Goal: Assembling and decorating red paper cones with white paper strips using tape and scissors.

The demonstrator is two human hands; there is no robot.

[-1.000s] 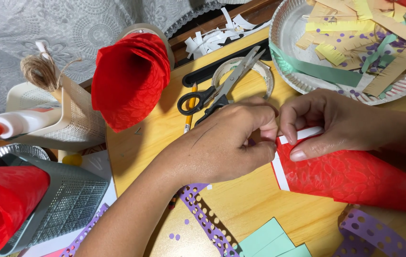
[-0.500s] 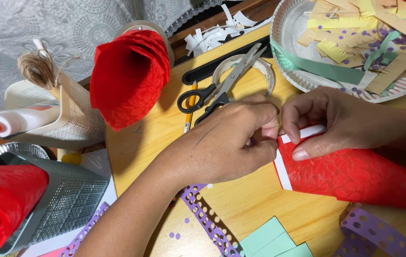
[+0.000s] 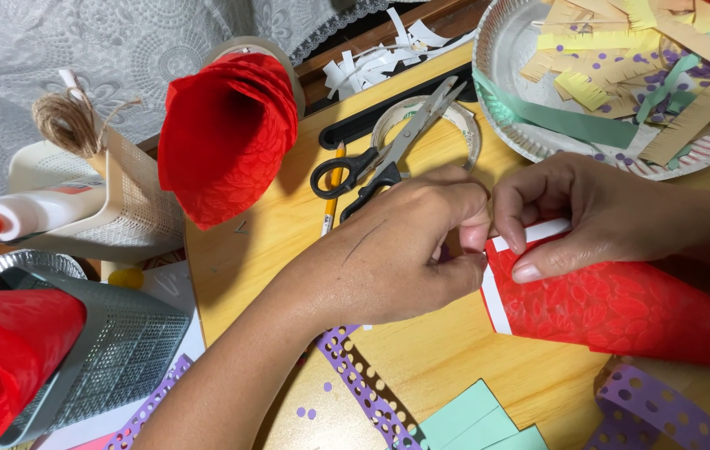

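A red embossed paper cone (image 3: pixel 621 308) lies on its side on the wooden board (image 3: pixel 446 367), its wide rim edged with a white strip (image 3: pixel 496 304). My left hand (image 3: pixel 396 250) pinches that white strip at the rim's top. My right hand (image 3: pixel 588 212) rests on the cone and pinches the strip's other end, fingertips nearly touching the left hand's. A second red cone (image 3: pixel 226 137) leans at the upper left.
Black-handled scissors (image 3: pixel 388 158) lie over a tape roll (image 3: pixel 426 125) beside a pencil. A foil plate (image 3: pixel 505 58) of paper strips sits top right. A glue bottle (image 3: pixel 34 212), twine, grey mesh basket (image 3: pixel 113 358), purple punched strips (image 3: pixel 363 387) and green paper (image 3: pixel 480 417) surround the board.
Both hands have stayed on the cone's rim; the fingers shifted only slightly along the white strip.
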